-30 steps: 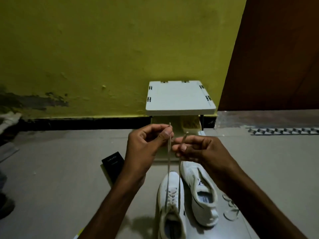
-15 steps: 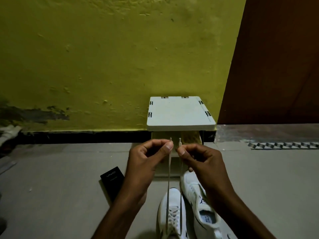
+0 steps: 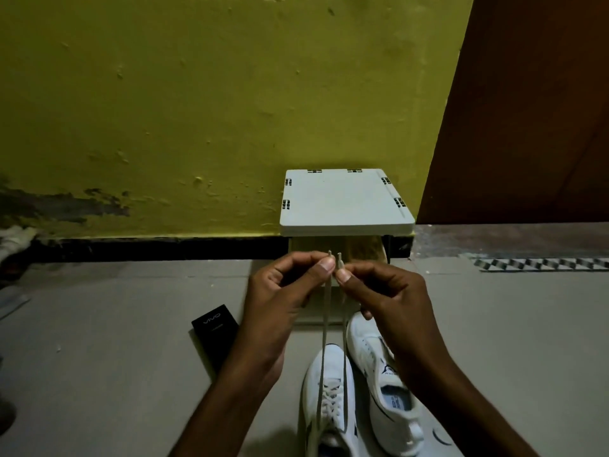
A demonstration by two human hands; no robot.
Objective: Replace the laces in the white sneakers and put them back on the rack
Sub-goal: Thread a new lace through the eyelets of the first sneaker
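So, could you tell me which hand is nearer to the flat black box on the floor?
Left. The left hand, pinching a pale lace end, is just right of the flat black box; the right hand, pinching the other end, is further right.

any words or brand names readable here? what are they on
"vivo": on the black box lying on the floor.
Smaller line under "vivo" on the box: too small to read.
Logo and print on the tongue of the unlaced sneaker: blurred, unreadable.
Blue label on its insole: blurred, unreadable.
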